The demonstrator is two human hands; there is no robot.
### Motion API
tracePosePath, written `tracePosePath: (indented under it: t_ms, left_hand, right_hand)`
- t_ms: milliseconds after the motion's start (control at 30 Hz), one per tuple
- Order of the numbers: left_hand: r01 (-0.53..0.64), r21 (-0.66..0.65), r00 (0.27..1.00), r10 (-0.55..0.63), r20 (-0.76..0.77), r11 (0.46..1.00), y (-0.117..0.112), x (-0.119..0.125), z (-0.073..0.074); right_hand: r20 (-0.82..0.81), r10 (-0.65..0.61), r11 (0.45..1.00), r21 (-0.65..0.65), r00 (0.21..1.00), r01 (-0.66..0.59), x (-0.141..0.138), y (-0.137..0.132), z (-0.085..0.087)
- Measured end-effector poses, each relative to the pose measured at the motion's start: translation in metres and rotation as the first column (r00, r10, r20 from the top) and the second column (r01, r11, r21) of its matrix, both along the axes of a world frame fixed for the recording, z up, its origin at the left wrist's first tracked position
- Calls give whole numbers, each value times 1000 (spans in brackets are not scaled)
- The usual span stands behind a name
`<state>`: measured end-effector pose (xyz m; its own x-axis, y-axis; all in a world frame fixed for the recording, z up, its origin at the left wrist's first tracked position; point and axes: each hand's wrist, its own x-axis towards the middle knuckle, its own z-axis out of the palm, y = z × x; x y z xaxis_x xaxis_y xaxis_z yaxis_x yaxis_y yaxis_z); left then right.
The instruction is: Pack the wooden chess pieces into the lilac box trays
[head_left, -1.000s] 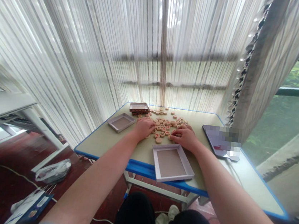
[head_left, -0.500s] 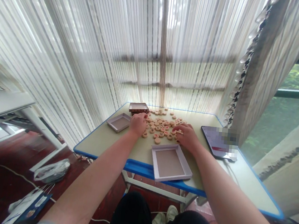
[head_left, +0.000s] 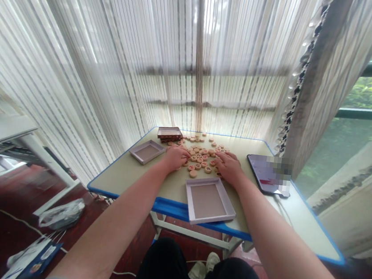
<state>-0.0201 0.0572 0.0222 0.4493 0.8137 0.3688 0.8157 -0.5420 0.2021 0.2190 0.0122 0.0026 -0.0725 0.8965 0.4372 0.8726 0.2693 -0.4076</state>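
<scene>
Discs [head_left: 199, 160] are lying beyond the near tray [head_left: 207, 202]; left hand [head_left: 175, 158] and right hand [head_left: 230, 165] are reaching past it, grasp unclear.

The pieces [head_left: 204, 164] are pale tan (some red-marked)

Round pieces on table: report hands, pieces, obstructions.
Left hand at left side, right hand at right. Round pieces spread loosely between and beyond them. Shallow open box at near edge of table; nothing seen between hands and pieces.
</scene>
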Motion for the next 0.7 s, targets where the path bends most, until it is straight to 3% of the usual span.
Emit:
tracePosePath:
  t_ms: [300,467,600,700]
  left_hand:
    - [8,-75,1000,-7,13,997,-3,0,4]
    - [-12,29,999,13,-30,1000,0,0,0]
    - [-51,67,996,56,-72,996,-1,1,1]
    - [-65,128,991,80,-108,990,-2,0,4]
  right_hand:
    - [-83,-57,997,40,995,60,5,5,-5]
    - [-230,-194,976,55,954,212,12,9,-5]
    - [-238,-265,955,68,934,289,18,13,-6]
    - [-215,-333,913,170,918,372,20,22,-5]
